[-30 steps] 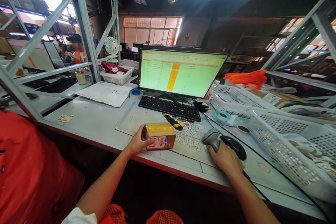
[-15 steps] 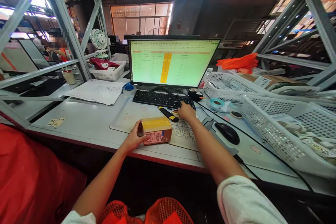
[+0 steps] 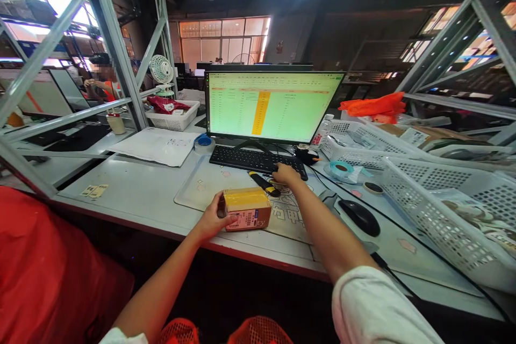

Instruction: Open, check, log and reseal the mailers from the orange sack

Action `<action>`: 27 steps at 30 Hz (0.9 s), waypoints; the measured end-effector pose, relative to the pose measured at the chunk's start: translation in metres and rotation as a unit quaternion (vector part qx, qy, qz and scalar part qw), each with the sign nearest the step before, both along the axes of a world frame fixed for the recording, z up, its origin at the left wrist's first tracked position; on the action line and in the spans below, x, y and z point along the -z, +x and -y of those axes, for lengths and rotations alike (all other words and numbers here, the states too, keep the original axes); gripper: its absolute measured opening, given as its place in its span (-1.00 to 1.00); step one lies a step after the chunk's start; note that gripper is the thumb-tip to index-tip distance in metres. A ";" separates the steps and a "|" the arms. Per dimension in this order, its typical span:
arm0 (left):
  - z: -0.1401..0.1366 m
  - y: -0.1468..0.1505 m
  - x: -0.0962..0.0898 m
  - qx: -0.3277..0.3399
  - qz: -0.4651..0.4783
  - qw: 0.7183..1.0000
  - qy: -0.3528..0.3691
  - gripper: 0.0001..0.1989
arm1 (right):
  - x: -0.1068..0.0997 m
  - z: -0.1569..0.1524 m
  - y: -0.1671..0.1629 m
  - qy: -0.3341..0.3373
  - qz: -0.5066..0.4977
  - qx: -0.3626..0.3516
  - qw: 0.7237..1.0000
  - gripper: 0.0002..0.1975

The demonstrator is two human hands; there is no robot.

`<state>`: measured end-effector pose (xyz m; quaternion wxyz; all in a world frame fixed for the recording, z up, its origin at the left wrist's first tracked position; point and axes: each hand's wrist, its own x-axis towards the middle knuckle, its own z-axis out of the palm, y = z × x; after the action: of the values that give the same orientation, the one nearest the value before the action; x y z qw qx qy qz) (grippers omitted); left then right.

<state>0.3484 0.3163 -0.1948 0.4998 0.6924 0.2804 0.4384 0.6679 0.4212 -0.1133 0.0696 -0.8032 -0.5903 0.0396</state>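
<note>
My left hand (image 3: pixel 210 219) is closed around the left end of a small brown cardboard box (image 3: pixel 258 217). Yellow tape covers the box's top, and a printed label is on its front. The box rests at the desk's front edge, on the mat (image 3: pixel 193 191). My right hand (image 3: pixel 287 174) is over the right part of a black keyboard (image 3: pixel 237 158), fingers at the keys, holding nothing; some fingertips are hidden. Between box and keyboard lies a black and yellow utility knife (image 3: pixel 264 184). Behind the keyboard, a monitor (image 3: pixel 234 110) displays a spreadsheet with one orange column.
Right of my forearm are a black mouse (image 3: pixel 359 217), a cable, a teal tape roll (image 3: pixel 341 170) and white baskets (image 3: pixel 427 209) of small goods. To the left lie white sheets (image 3: pixel 155 146) and blue tape (image 3: pixel 203 141). Metal frames flank the desk; a person (image 3: pixel 108 86) is beyond the left one.
The view has tilted slightly, so everything sits a little lower and further right. The left hand keeps its hold on the box, and the right hand stays at the keyboard.
</note>
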 end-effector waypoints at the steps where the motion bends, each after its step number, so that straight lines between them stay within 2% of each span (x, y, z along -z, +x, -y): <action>1: 0.000 0.000 0.001 -0.005 -0.004 1.000 0.000 -0.09 | 0.003 0.007 -0.006 0.014 0.001 -0.024 1.000 -0.45; 6: 0.003 0.004 0.002 -0.018 -0.029 0.999 0.002 0.05 | 0.038 0.056 -0.039 0.082 0.032 -0.159 0.983 -0.50; 9: 0.005 0.006 -0.002 -0.014 -0.039 0.999 0.000 0.05 | 0.060 0.074 -0.047 0.121 0.057 -0.175 0.975 -0.53; 12: 0.007 0.006 -0.005 -0.019 -0.059 0.998 -0.010 -0.01 | 0.073 0.076 -0.046 0.149 0.070 -0.167 0.972 -0.49; 19: 0.009 0.007 -0.007 -0.038 -0.055 0.998 -0.013 0.00 | 0.082 0.073 -0.041 0.173 0.084 -0.175 0.966 -0.48; 23: 0.009 0.008 -0.007 -0.028 -0.032 0.999 -0.009 -0.02 | 0.079 0.075 -0.040 0.182 0.087 -0.180 0.963 -0.47; 27: 0.008 0.010 -0.003 -0.030 -0.046 0.998 -0.007 -0.01 | 0.072 0.075 -0.043 0.162 0.086 -0.158 0.970 -0.49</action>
<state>0.3579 0.3086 -0.1918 0.4775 0.6995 0.3271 0.4192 0.6248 0.3461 -0.1850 0.1405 -0.6784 -0.7120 -0.1148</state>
